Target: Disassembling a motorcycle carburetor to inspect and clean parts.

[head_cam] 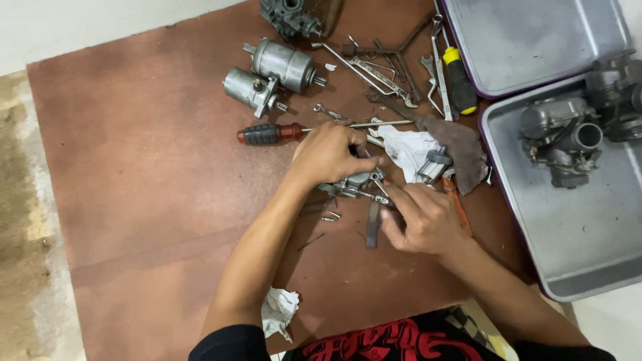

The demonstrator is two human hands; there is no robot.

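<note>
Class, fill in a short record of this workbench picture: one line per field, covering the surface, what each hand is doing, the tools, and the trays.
Surface: brown mat on a pale floor
Left hand: rests on top of a small grey metal part, pressing it down
Right hand: fingers pinch a thin metal tool against that part
Tools nearby: red-and-black screwdriver, yellow-handled screwdriver, loose wrenches
Other parts: two grey cylindrical motors
Rags: white cloth, crumpled tissue
Trays: two metal trays; the nearer tray holds a carburettor
</note>
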